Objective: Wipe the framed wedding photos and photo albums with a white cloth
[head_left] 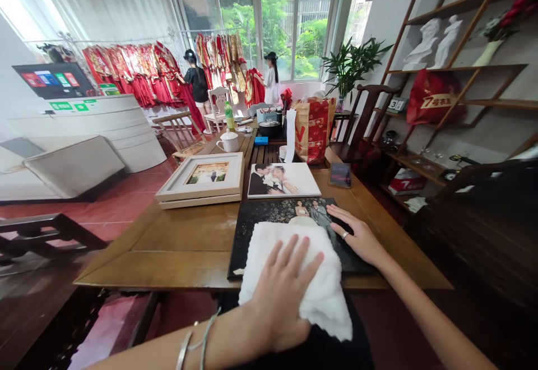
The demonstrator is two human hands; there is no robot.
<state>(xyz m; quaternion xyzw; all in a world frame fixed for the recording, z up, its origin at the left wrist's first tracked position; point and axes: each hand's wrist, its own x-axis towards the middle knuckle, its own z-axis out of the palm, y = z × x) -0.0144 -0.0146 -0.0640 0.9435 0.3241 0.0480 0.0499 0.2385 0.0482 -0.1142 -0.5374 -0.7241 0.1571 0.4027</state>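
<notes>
A large dark wedding photo print lies flat at the near edge of the wooden table. A white fluffy towel covers its near part and hangs over the table edge. My left hand lies flat on the towel, fingers stretched out and apart. My right hand, with a ring on one finger, rests open on the right side of the print, fingers spread on its surface.
Behind the print lie a white photo album and stacked framed pictures. Further back are a teapot, a red gift bag and a small card stand. Two people stand by racks of red garments. Shelves line the right wall.
</notes>
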